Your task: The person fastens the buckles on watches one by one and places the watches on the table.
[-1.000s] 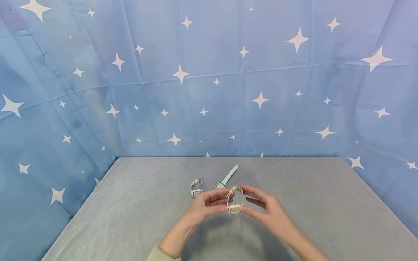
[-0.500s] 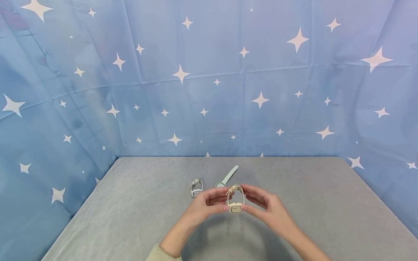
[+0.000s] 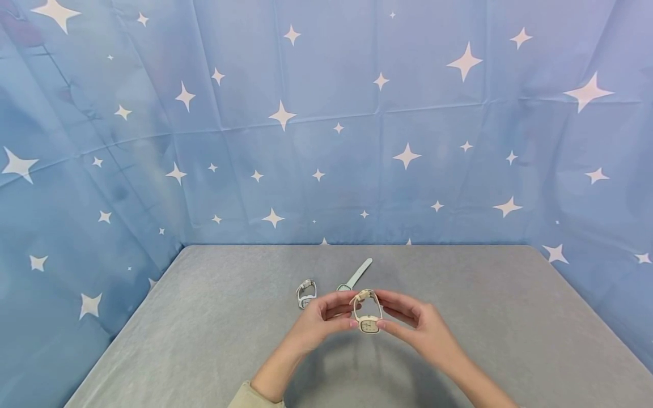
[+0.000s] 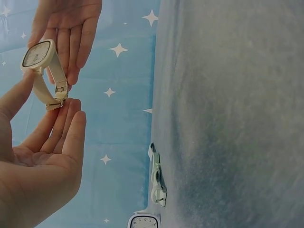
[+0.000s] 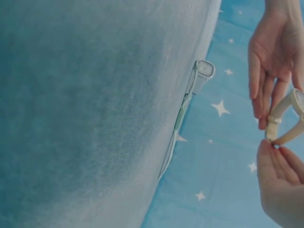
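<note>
A cream wristwatch [image 3: 369, 326] with a squarish dial hangs above the table in the head view, its strap buckled into a loop and the dial lowest. My left hand [image 3: 318, 322] pinches its left side, thumb at the case and fingertips by the buckle end. On the other side my right hand [image 3: 420, 326] holds it likewise, thumb at the case and fingers near the strap's top. In the left wrist view the dial of the cream wristwatch [image 4: 38, 53] and its buckle both show. The right wrist view cuts the cream wristwatch [image 5: 283, 105] off at the edge.
A white wristwatch [image 3: 307, 302], buckled into a loop, lies on the grey-covered table [image 3: 214, 340] beyond my left hand. Right of it lies a mint-green wristwatch [image 3: 361, 272], its strap stretched out and its dial partly hidden by my fingers. A blue star-patterned curtain [image 3: 347, 181] stands behind.
The cream wristwatch has turned slightly between my hands: more of its dial faces the head camera, and its buckle end has shifted a little left. Both hands stay nearly in place.
</note>
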`<action>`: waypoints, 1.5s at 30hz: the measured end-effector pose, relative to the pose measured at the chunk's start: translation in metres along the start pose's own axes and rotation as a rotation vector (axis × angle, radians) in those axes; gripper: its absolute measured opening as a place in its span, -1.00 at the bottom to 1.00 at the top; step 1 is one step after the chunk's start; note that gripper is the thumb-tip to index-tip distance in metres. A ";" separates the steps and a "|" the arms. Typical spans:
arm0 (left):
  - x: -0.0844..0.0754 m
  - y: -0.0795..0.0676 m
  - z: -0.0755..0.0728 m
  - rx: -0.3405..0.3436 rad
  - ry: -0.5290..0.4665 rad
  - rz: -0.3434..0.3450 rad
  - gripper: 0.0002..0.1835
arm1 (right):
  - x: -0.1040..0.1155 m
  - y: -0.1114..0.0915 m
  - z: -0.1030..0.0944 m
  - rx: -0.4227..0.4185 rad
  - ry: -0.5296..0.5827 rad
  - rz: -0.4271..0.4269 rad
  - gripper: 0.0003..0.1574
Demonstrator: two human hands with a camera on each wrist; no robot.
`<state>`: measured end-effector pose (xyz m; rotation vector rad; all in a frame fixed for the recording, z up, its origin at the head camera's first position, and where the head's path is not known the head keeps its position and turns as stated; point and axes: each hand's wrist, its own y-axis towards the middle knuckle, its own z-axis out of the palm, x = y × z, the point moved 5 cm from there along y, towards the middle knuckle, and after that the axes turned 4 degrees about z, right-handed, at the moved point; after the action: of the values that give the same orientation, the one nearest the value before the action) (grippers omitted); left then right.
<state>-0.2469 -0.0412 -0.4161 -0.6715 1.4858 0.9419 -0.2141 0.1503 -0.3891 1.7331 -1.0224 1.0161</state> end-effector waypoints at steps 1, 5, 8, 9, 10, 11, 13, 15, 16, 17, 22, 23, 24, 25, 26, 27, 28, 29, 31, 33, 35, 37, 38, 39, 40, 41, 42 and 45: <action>0.000 0.000 0.000 -0.001 0.006 0.003 -0.43 | 0.000 0.000 0.000 0.001 0.001 0.003 -0.43; -0.002 0.000 0.000 -0.005 0.033 0.008 -0.44 | 0.000 0.000 0.000 0.004 0.019 0.016 -0.43; -0.003 -0.001 0.001 -0.005 0.036 0.005 -0.44 | -0.001 0.000 0.000 0.005 0.031 0.023 -0.43; -0.003 -0.001 0.001 -0.005 0.033 0.000 -0.45 | -0.001 0.000 0.000 0.005 0.032 0.026 -0.43; -0.003 -0.001 0.001 -0.005 0.031 -0.001 -0.45 | -0.001 0.000 -0.001 0.005 0.034 0.029 -0.43; -0.003 -0.001 0.002 -0.007 0.030 -0.007 -0.45 | -0.001 0.000 -0.001 0.004 0.035 0.032 -0.43; -0.004 -0.001 0.002 -0.011 0.030 -0.015 -0.45 | -0.001 0.000 -0.001 0.002 0.039 0.038 -0.43; -0.004 -0.002 0.003 -0.016 0.032 -0.019 -0.46 | -0.002 -0.001 -0.001 0.001 0.045 0.041 -0.43; -0.004 -0.002 0.003 -0.017 0.033 -0.019 -0.46 | -0.002 -0.001 -0.001 0.001 0.049 0.042 -0.43; -0.004 -0.002 0.003 -0.019 0.033 -0.023 -0.46 | -0.002 -0.001 -0.001 0.002 0.052 0.043 -0.43; -0.005 -0.002 0.004 -0.032 0.048 -0.012 -0.48 | -0.002 0.000 -0.001 -0.007 0.072 0.076 -0.44; -0.005 -0.002 0.004 -0.035 0.054 -0.008 -0.48 | -0.002 0.000 -0.001 -0.013 0.073 0.085 -0.44; -0.005 -0.002 0.004 -0.035 0.058 0.001 -0.49 | -0.002 0.001 -0.001 -0.020 0.073 0.094 -0.45; -0.005 -0.002 0.005 -0.036 0.061 0.009 -0.49 | -0.002 0.001 -0.001 -0.027 0.070 0.100 -0.46; -0.005 -0.001 0.005 -0.036 0.065 0.017 -0.49 | -0.002 0.001 -0.001 -0.035 0.066 0.105 -0.47; -0.005 -0.001 0.005 -0.037 0.068 0.026 -0.50 | -0.002 0.001 -0.001 -0.040 0.065 0.108 -0.47; -0.005 -0.001 0.005 -0.039 0.068 0.032 -0.50 | -0.001 0.001 -0.001 -0.042 0.064 0.109 -0.47; -0.005 0.000 0.005 -0.040 0.070 0.038 -0.51 | -0.001 0.001 -0.001 -0.042 0.066 0.110 -0.48; -0.006 0.000 0.005 -0.044 0.073 0.045 -0.51 | 0.000 0.000 0.000 -0.037 0.069 0.108 -0.48; -0.005 0.000 0.004 -0.048 0.079 0.049 -0.52 | 0.001 0.000 0.000 -0.024 0.077 0.101 -0.48; -0.006 0.000 0.004 -0.051 0.086 0.055 -0.52 | 0.002 -0.001 0.001 -0.013 0.081 0.093 -0.47; -0.006 0.000 0.004 -0.055 0.088 0.059 -0.52 | 0.003 -0.001 0.001 -0.003 0.082 0.079 -0.47; -0.006 0.000 0.003 -0.056 0.088 0.059 -0.52 | 0.003 -0.001 0.001 0.001 0.081 0.073 -0.47; -0.006 0.000 0.003 -0.059 0.088 0.059 -0.52 | 0.004 -0.002 0.002 0.006 0.080 0.067 -0.47; -0.006 0.000 0.003 -0.059 0.085 0.058 -0.52 | 0.004 -0.002 0.002 0.009 0.078 0.062 -0.46; -0.006 0.000 0.003 -0.060 0.084 0.056 -0.52 | 0.004 -0.002 0.002 0.012 0.076 0.057 -0.46; -0.005 0.000 0.002 -0.060 0.084 0.054 -0.52 | 0.004 -0.002 0.002 0.015 0.075 0.052 -0.46; -0.005 0.000 0.002 -0.053 0.093 0.047 -0.53 | 0.003 -0.002 0.002 0.013 0.068 0.051 -0.45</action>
<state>-0.2453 -0.0400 -0.4109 -0.7300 1.5685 1.0000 -0.2112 0.1485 -0.3868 1.6792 -1.0232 1.1088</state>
